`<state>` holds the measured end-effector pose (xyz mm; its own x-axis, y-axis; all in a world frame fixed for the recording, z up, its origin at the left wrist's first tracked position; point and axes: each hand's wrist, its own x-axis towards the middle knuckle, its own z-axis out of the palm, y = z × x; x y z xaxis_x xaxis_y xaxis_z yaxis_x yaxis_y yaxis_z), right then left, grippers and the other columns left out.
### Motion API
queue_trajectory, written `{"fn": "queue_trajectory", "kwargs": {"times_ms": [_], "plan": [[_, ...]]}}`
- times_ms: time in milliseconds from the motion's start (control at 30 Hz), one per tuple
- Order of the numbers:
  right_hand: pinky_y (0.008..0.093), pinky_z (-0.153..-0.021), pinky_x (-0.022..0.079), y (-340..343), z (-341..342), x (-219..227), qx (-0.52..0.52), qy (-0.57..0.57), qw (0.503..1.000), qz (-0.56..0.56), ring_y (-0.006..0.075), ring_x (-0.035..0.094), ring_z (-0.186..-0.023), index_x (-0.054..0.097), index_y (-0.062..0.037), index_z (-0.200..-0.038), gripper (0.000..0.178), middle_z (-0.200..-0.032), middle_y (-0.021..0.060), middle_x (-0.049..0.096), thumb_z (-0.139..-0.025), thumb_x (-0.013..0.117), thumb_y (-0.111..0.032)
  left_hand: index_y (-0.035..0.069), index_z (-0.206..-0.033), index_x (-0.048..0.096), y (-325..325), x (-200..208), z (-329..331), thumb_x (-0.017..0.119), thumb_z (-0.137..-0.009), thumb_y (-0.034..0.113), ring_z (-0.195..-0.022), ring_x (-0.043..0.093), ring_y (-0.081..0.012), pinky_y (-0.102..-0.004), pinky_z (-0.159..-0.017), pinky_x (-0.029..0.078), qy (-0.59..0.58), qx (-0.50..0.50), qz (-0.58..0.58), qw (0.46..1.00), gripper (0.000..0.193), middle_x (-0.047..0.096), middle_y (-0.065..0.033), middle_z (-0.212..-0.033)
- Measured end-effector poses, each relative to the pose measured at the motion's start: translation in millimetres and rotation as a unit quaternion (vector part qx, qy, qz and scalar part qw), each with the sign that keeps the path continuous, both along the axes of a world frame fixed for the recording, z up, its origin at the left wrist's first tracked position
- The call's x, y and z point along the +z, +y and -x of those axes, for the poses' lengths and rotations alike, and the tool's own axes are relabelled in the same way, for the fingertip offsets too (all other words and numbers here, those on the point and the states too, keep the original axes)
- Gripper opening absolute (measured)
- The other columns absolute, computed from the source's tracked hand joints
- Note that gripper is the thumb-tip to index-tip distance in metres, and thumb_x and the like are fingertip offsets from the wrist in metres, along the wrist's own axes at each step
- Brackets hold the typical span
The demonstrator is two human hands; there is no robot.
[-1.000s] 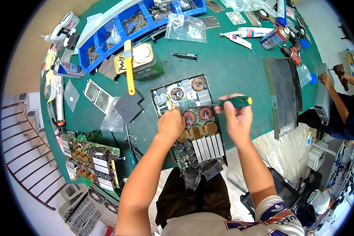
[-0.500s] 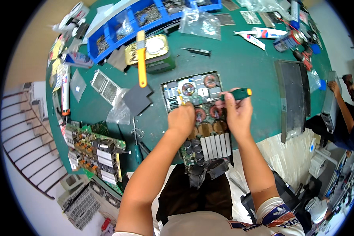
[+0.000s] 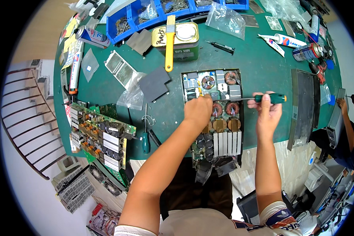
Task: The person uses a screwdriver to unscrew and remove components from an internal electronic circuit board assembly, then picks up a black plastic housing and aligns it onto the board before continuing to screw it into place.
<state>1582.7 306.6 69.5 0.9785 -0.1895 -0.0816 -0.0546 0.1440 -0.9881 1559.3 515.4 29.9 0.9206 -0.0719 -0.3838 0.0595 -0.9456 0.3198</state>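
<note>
My right hand (image 3: 266,112) is closed on the dark green handle of a screwdriver (image 3: 274,98). Its thin shaft runs level to the left, across the open power supply unit (image 3: 221,142). That unit lies in its metal tray, with ringed copper coils, brown capacitors and a row of pale heat sinks showing. My left hand (image 3: 198,111) has its fingers bunched at the unit's middle, beside the screwdriver's tip end. What those fingers pinch is hidden behind the hand. Near them are a yellow part and a coil (image 3: 208,82) on the far board.
Left lie another circuit board (image 3: 102,135), a second screwdriver (image 3: 146,142) and a dark foam sheet (image 3: 154,84). Behind stand a tin (image 3: 187,53) with a yellow-handled brush (image 3: 169,47) and blue parts bins (image 3: 135,21). A long metal case (image 3: 304,108) lies right; another person's hand (image 3: 341,104) is beyond.
The view has shifted, so the bench appears further right. My right hand has drawn the screwdriver away to the right of the unit, exposing more shaft. The left hand stays at the unit.
</note>
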Motion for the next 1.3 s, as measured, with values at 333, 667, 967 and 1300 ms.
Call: {"fn": "queue_trajectory", "kwargs": {"times_ms": [333,667,967,1300], "plan": [[0.0315,-0.063,0.061,-47.9,4.7,-1.8,-0.08,0.089,0.984,-0.133,0.0205,0.071,-0.072,0.052,-0.0041,-0.106,0.025,-0.096,0.0177,0.07,-0.105,0.057,-0.028,0.002,-0.104,0.068,47.9,28.5,103.6,0.069,-0.088,0.004,-0.071,0.066,-0.0284,-0.0358,-0.064,0.054,-0.201,0.171,0.214,0.941,0.016,0.067,-0.0147,-0.087],[0.0325,-0.069,0.058,0.3,40.2,16.3,0.001,0.108,0.976,-0.191,0.0224,0.07,-0.078,0.05,-0.003,-0.115,0.026,-0.102,0.0203,0.068,-0.106,0.054,-0.027,-0.004,-0.12,0.056,132.1,-18.0,247.9,0.076,-0.085,0.012,-0.098,0.058,-0.0385,-0.0439,-0.085,0.048,-0.184,0.37,0.062,0.909,0.043,0.057,-0.0214,-0.113],[0.0382,-0.084,0.061,66.3,59.1,25.2,0.128,0.112,0.961,-0.216,0.0267,0.072,-0.092,0.053,0.0015,-0.12,0.026,-0.113,0.02,0.067,-0.106,0.054,-0.02,-0.006,-0.116,0.057,131.0,21.1,280.1,0.061,-0.094,0.017,-0.093,0.058,-0.0436,-0.0478,-0.084,0.047,-0.143,0.386,0.063,0.909,0.032,0.059,-0.0245,-0.102],[0.04,-0.086,0.061,103.0,74.7,18.1,0.155,0.109,0.959,-0.212,0.03,0.072,-0.097,0.052,0.0025,-0.123,0.027,-0.116,0.0217,0.065,-0.104,0.057,-0.016,-0.007,-0.109,0.061,110.9,43.0,277.9,0.065,-0.095,0.015,-0.083,0.061,-0.0373,-0.0431,-0.075,0.05,-0.145,0.376,0.127,0.907,0.026,0.061,-0.0212,-0.093]]}}
